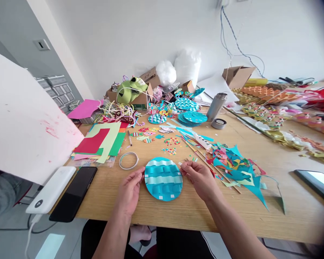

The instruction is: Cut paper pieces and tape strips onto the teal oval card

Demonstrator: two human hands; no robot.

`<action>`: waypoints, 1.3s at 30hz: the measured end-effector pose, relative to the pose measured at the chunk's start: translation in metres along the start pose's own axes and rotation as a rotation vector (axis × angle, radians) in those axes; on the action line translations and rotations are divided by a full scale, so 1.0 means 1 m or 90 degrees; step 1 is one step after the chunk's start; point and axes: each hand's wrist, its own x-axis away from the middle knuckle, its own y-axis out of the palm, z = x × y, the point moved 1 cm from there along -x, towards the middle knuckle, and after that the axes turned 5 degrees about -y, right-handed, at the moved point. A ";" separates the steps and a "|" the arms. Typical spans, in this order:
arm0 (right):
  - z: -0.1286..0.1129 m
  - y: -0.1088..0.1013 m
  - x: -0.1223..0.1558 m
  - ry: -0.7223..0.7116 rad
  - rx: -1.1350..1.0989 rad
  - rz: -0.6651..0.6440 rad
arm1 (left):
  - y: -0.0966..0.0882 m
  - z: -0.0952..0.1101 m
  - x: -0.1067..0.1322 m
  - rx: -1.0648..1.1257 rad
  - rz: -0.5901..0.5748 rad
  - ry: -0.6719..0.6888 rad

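Plainly, the blue disc [163, 180] lies between 2 hands [130, 189] [201, 178], perhaps touching both.

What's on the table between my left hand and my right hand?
In the head view, a round striped blue disc lies between your left hand and right hand, which pinches a small white piece.

Left grip [130, 187] half-curled, right grip [199, 178] pinched

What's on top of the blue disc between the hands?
On the disc: wavy strips, pale and darker blue, plus small white squares near the rim. The surface beneath the strips is covered, and the disc's underside is hidden.
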 end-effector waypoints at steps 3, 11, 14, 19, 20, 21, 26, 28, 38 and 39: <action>0.000 0.001 0.003 -0.003 -0.037 0.008 | 0.005 -0.001 0.006 0.037 -0.020 -0.010; 0.002 0.008 0.010 -0.012 -0.109 -0.004 | 0.014 -0.012 0.021 0.080 -0.108 0.025; 0.004 0.007 0.011 -0.019 -0.111 -0.015 | 0.013 -0.018 0.025 0.093 -0.157 -0.002; 0.006 0.006 0.012 -0.053 -0.041 -0.028 | 0.015 -0.020 0.031 0.105 -0.226 -0.059; 0.006 0.006 0.014 -0.055 -0.012 -0.034 | 0.016 -0.020 0.031 0.110 -0.233 -0.062; 0.004 0.007 0.015 -0.055 0.021 -0.042 | 0.016 -0.019 0.031 0.112 -0.237 -0.064; -0.012 0.010 0.026 -0.140 0.243 -0.042 | 0.016 -0.019 0.031 0.111 -0.217 -0.063; -0.021 0.010 0.030 -0.198 0.313 -0.008 | 0.015 -0.020 0.030 0.110 -0.208 -0.065; -0.016 0.024 0.038 -0.060 0.386 -0.243 | 0.015 -0.022 0.030 0.109 -0.180 -0.050; -0.016 0.025 0.038 -0.071 0.411 -0.235 | 0.016 -0.022 0.030 0.109 -0.177 -0.050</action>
